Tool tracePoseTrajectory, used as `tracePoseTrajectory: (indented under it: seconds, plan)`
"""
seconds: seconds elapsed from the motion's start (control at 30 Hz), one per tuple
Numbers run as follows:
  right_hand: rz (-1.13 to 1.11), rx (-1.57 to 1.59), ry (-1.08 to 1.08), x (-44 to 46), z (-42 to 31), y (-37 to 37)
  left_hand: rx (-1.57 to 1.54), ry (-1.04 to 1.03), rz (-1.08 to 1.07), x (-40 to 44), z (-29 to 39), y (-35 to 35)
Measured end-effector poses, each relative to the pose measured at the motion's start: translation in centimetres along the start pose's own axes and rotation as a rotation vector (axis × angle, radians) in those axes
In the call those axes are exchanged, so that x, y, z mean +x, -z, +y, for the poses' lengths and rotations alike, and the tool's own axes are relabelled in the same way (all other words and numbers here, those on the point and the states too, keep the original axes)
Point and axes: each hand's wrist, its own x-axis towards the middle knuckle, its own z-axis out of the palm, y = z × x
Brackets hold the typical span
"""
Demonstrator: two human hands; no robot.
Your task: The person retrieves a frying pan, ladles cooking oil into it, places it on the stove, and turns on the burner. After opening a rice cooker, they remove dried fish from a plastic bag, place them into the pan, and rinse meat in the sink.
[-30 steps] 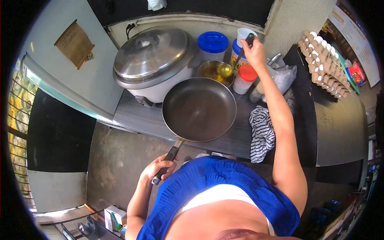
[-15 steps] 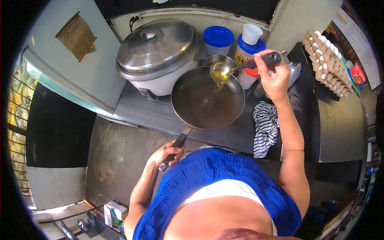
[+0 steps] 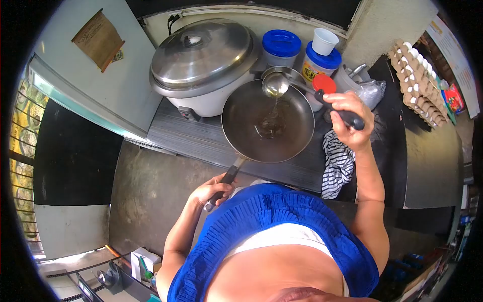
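Note:
My left hand (image 3: pixel 214 193) is wrapped round the black handle of a dark frying pan (image 3: pixel 251 123), which is held level near the counter's front edge. In my right hand (image 3: pixel 353 118) is a ladle (image 3: pixel 275 84), gripped by its black handle. The ladle's steel bowl hangs over the pan's far part. A thin thread of clear oil (image 3: pixel 271 128) runs from the bowl and pools in the middle of the pan. Part of a metal bowl (image 3: pixel 291 73) shows behind the ladle, next to a container with a red lid (image 3: pixel 324 83).
A big rice cooker (image 3: pixel 204 60) stands left of the pan. Blue-lidded tubs (image 3: pixel 282 44) line the wall, one topped by a white cup (image 3: pixel 325 41). On the right are a striped cloth (image 3: pixel 338 163) and stacked egg trays (image 3: pixel 420 83).
The ladle has tipped over and its yellow oil has run into the pan, where a pool now shows. My right hand has turned and moved down and slightly right.

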Motion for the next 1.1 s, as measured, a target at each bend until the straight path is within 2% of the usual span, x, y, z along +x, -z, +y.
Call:
tracePoseTrajectory:
  seconds: [0.17, 0.23, 0.3, 0.37, 0.43, 0.57, 0.6, 0.63, 0.67, 0.7, 0.73, 0.8, 0.83, 0.9, 1.03, 1.1]
  plan:
    - [-0.117, 0.067, 0.016, -0.3, -0.5, 0.0, -0.005, -0.005, -0.012, 0.1, -0.2, 0.3]
    - [-0.035, 0.044, -0.014, -0.7, -0.1, -0.1, 0.017, 0.016, 0.009, -0.1, 0.0, -0.1]
    - [0.108, 0.095, -0.202, -1.9, 1.8, -0.7, 0.025, 0.016, 0.009, -0.1, 0.1, -0.1]
    - [0.308, 0.17, -0.489, -2.1, 3.2, -1.3, 0.036, 0.016, 0.006, 0.0, 0.2, -0.2]
    - [0.478, 0.229, -0.629, -2.7, 6.2, -1.6, 0.068, 0.011, 0.006, 0.0, 0.2, -0.5]
    - [0.648, 0.191, -0.69, -4.0, 11.5, -2.9, 0.152, 0.027, 0.037, -0.3, 0.2, -0.5]
    - [0.63, 0.145, -0.684, -4.2, 12.3, -3.8, 0.15, 0.034, 0.043, -0.5, -0.1, -0.4]
    - [0.586, 0.102, -0.589, -4.9, 13.7, -5.0, 0.151, 0.042, 0.047, -0.7, -0.3, -0.1]
    - [0.484, 0.012, -0.613, -6.4, 15.7, -5.8, 0.157, 0.062, 0.049, -1.0, -0.3, -0.2]
    - [0.329, -0.218, -0.616, -6.7, 15.6, -6.3, 0.137, 0.076, 0.036, -1.2, -0.4, 0.1]
    - [0.297, -0.067, -0.67, -6.2, 14.8, -7.2, 0.145, 0.054, 0.027, -1.2, -1.3, 1.2]
    - [0.228, -0.12, -0.501, -6.6, 15.3, -9.0, 0.151, 0.028, 0.002, -1.5, -2.2, 2.5]
    - [0.168, -0.106, -0.549, -7.1, 15.5, -9.6, 0.158, 0.022, -0.003, -1.8, -2.1, 2.5]
    - [0.056, -0.241, -0.424, -7.9, 15.9, -10.3, 0.143, 0.042, 0.036, -2.5, -1.9, 2.1]
    - [0.066, -0.235, -0.529, -9.2, 16.6, -12.1, 0.099, 0.058, 0.017, -3.4, -2.2, 2.8]
    - [0.192, -0.141, -0.761, -9.8, 16.9, -12.8, 0.107, 0.05, 0.016, -3.9, -2.3, 3.0]
